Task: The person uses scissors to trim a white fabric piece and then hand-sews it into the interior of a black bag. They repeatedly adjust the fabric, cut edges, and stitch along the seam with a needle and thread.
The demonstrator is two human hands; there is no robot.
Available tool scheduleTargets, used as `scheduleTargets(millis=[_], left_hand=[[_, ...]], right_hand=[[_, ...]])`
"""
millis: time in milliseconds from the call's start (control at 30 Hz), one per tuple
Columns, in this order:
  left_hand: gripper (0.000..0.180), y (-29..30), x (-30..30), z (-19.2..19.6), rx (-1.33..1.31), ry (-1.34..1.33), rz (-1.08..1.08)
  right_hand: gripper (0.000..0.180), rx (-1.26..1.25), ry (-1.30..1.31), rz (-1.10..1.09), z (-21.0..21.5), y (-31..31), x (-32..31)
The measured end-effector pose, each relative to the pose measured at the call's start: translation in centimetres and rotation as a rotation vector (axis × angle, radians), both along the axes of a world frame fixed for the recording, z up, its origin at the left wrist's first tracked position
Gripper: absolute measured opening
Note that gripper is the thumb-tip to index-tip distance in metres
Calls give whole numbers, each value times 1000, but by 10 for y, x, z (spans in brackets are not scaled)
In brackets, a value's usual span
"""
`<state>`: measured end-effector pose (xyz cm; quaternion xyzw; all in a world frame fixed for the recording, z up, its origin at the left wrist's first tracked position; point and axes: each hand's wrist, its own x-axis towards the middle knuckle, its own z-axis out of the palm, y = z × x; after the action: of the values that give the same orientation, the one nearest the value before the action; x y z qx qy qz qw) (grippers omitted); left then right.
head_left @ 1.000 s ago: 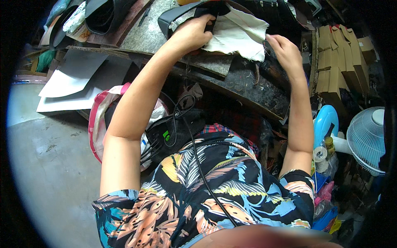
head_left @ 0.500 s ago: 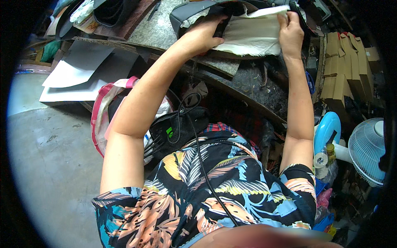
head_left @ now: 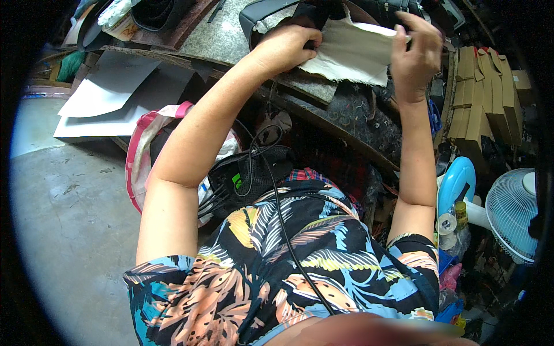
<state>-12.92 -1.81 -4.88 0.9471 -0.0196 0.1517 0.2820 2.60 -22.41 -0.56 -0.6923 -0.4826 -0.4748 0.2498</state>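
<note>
A piece of white cloth [head_left: 355, 55] with a frayed lower edge stretches between my hands at the top of the head view. My left hand [head_left: 288, 47] is closed on its left end, fingers curled where the cloth meets a black leather-like piece [head_left: 268, 12]. What lies under those fingers is hidden. At the cloth's right end is my right hand [head_left: 416, 57], slightly blurred, its fingers raised and apart. Its thumb is close to the cloth's edge; whether it touches I cannot tell.
Below the cloth runs a worn workbench [head_left: 340, 115] with a speckled slab [head_left: 219, 37]. White sheets [head_left: 109, 95] jut out at left, above a pink-edged bag [head_left: 135, 155]. Folded cardboard [head_left: 482, 98] and a fan [head_left: 511, 213] stand at right. A black cable [head_left: 283, 225] hangs down my front.
My right hand has let go of the cloth's upper right corner; its fingers have spread and it has shifted slightly right and down. The cloth's right end has dropped a little. My left hand stays put.
</note>
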Motion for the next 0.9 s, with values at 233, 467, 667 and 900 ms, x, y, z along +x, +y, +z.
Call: scheduleTargets(millis=[233, 467, 667, 900], left_hand=[[22, 3, -3, 3, -147, 176, 37], [18, -1, -6, -6, -19, -1, 25], [29, 0, -13, -7, 161, -57, -26], [39, -1, -17, 5, 139, 84, -92]], right_hand=[[22, -514, 377, 214, -40, 30, -35], [22, -549, 386, 221, -52, 24, -15], [22, -574, 471, 202, -50, 23, -17], [26, -535, 557, 183, -49, 23, -26]])
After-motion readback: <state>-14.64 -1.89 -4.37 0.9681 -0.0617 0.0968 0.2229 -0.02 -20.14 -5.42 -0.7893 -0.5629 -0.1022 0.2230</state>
